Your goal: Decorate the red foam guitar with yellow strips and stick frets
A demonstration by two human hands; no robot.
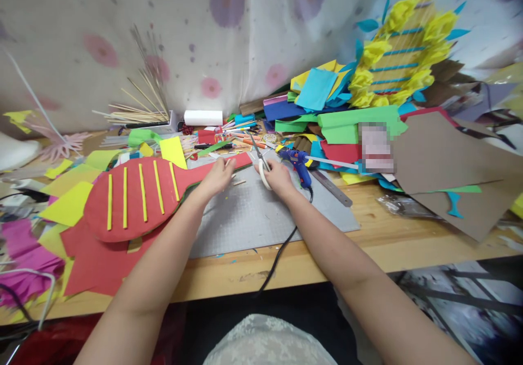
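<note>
My right hand is closed around a pair of scissors with white handles, its metal blades pointing up and away from me. My left hand is closed over the narrow neck of a red cardboard guitar shape; what its fingers pinch, if anything, is hidden. Several yellow strips lie across the round red body. Short pale stick pieces show just beside my left hand, above a grey cutting mat.
A blue glue gun and a metal ruler lie right of the scissors; a black cord crosses the mat. Coloured paper, wooden sticks and brown cardboard surround them. A yellow-flowered guitar leans at the back right.
</note>
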